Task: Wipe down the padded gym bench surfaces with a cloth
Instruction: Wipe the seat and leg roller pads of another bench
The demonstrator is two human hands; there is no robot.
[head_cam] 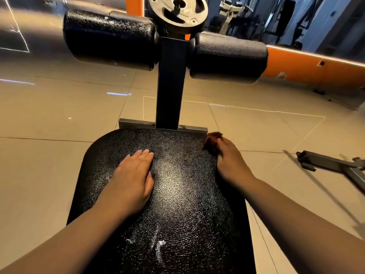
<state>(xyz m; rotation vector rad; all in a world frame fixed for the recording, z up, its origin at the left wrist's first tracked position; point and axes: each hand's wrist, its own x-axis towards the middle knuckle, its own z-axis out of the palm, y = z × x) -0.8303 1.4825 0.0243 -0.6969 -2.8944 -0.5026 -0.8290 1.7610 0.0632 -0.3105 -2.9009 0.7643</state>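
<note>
Head view: right hand [230, 157] bunches the brown cloth [212, 141] at the seat pad [177, 194] far corner; left hand [134, 175] presses flat, fingers straight. Wiping seems underway; next likely sweeps toward the whitish smears [158, 244].

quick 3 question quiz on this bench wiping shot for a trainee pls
1. True or false: the left hand lies flat, fingers straight, on the bench pad.
2. What holds the cloth? A) the left hand B) the right hand C) nothing, it lies loose
3. Fill in: the cloth is at the bench pad's far ___ corner.

Key: 1 true. 2 B, its fingers are curled round the cloth. 3 right.
</note>
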